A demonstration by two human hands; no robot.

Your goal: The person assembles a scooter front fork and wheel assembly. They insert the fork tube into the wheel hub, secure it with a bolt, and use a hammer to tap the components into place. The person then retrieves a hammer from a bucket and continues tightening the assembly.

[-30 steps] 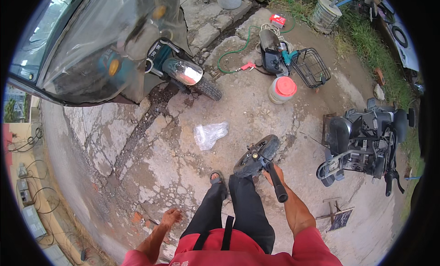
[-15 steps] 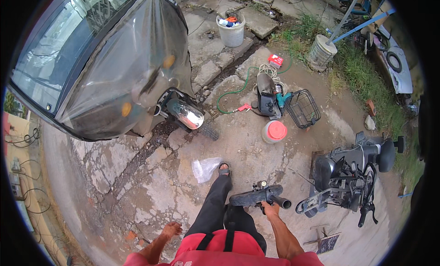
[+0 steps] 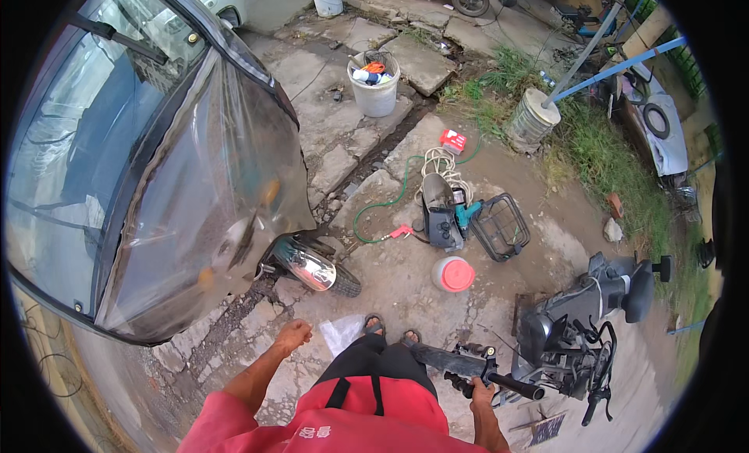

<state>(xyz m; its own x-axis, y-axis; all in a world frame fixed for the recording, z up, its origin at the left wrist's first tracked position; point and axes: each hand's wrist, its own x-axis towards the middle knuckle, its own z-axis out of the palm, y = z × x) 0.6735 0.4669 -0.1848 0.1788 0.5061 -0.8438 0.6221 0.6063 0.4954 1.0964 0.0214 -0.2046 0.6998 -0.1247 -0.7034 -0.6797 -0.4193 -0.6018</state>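
Observation:
My right hand (image 3: 482, 392) grips a dark scooter part (image 3: 460, 361), which looks like a front fork with a long flat piece at one end and a round tube at the other. It hangs in front of my right leg, its tube end pointing right. My fingers are partly hidden behind it. Out to the left, my left hand (image 3: 292, 336) hangs in the air above the ground with fingers loosely bent and nothing seen in it. A clear plastic bag (image 3: 340, 333) lies on the ground just beyond that hand, near my sandalled feet.
A covered three-wheeler (image 3: 211, 195) stands at left. Ahead lie a lidded tub (image 3: 454, 274), a wire basket (image 3: 501, 227), a teal power tool (image 3: 468, 213) and a green hose (image 3: 382, 204). A partly stripped scooter (image 3: 573, 336) stands at right. A bucket (image 3: 375, 96) holds tools.
My left hand has swung up and forward. The scooter part in my right hand has moved right and lower. My right foot has come into view beside the left one.

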